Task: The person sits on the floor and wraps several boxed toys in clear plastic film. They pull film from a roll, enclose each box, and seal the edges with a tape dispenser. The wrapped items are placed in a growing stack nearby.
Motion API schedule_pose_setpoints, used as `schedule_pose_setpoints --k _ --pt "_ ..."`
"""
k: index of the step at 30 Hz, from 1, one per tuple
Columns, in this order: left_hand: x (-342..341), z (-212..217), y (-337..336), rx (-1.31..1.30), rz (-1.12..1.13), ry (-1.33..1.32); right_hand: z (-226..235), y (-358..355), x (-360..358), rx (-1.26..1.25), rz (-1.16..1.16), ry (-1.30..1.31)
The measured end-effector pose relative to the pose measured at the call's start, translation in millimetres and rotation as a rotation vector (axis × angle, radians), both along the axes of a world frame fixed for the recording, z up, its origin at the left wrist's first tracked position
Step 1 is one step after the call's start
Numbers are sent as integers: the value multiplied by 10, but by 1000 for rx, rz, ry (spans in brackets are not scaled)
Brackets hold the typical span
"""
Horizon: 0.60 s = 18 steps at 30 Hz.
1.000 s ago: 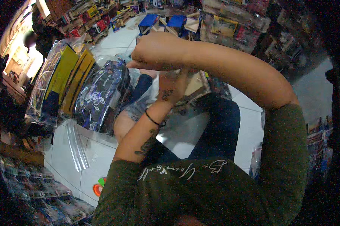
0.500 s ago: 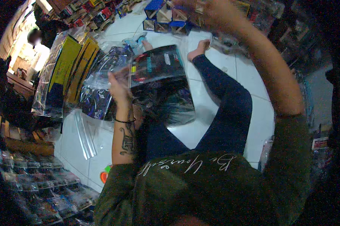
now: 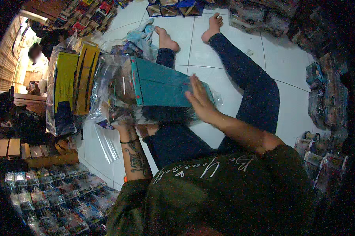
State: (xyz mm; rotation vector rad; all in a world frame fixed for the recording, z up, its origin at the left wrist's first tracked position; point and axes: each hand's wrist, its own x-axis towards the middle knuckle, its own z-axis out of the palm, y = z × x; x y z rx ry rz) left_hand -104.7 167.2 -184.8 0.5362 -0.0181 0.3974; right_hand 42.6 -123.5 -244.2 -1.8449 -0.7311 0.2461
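Note:
A teal box [image 3: 161, 84] in clear plastic film [image 3: 112, 92] lies across my lap, its dark side facing toward me. My right hand [image 3: 201, 101] rests on the box's right part with the fingers stretched out flat. At the near left corner, my left hand [image 3: 123, 126] reaches under the wrapped box, and its fingers are hidden by the box and the film. Loose folds of the film stand out past the box's left end. Both my legs are stretched out on the floor around it.
Yellow wrapped boxes [image 3: 65, 76] stand upright at the left, near a person [image 3: 47, 37] by a bright opening. Clear plastic strips [image 3: 107, 145] lie on the white tiles [image 3: 213, 137]. Rows of small packets [image 3: 55, 192] fill the lower left. Blue-edged boxes [image 3: 177, 10] stand at the far side.
My right hand has come down from high at the far side onto the box. The box has turned from its printed dark face to its teal side. My left hand has gone beneath it.

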Motion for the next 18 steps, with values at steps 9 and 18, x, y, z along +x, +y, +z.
schedule_pose_setpoints --k 9,18 --pt "81 470 -870 551 730 400 1923 -195 -205 331 197 -503" --pt "438 857 -1993 1151 1173 662 2571 -1118 631 -145 109 -366"
